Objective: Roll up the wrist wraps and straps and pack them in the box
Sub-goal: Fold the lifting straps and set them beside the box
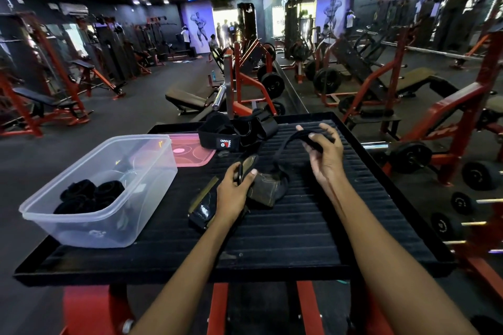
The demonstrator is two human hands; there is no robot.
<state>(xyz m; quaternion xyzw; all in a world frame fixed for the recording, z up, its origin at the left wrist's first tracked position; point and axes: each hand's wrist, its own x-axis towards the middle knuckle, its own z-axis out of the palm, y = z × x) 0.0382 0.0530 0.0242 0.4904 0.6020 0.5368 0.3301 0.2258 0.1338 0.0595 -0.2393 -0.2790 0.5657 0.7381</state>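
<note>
A: Where are the hands right now?

B: Apart. The left hand [234, 190] is down on the counter [299, 226], fingers and thumb curled round the padded end of a strap [265, 187]. The right hand [324, 149] is raised farther off, pinching the strap's long black tail [288, 141], which arcs between the two.

A: So the strap sits mid-counter?

B: Yes, its pad lies near the middle, just right of the left hand. A second strap [202, 207] lies flat under the left wrist. A heap of unrolled wraps [236, 130] waits at the far edge.

A: And the box?

B: The clear box [100, 193] stands at the near left corner, with several black rolls [87, 196] already in its near end. Its pink lid [187, 149] lies flat behind it.

A: How will this strap handle?

B: Light and limp, I judge. The tail sags in a curve, so it will not hold a shape by itself. The pad looks thicker and somewhat stiffer, with stitched edges.

A: Where would you hold it?

B: Probably start the roll at one end and keep the tail taut with the other hand. The fabric looks grippy, not slick. The risk is the roll springing loose once released, so it likely needs wedging against the rolls in the box.
</note>
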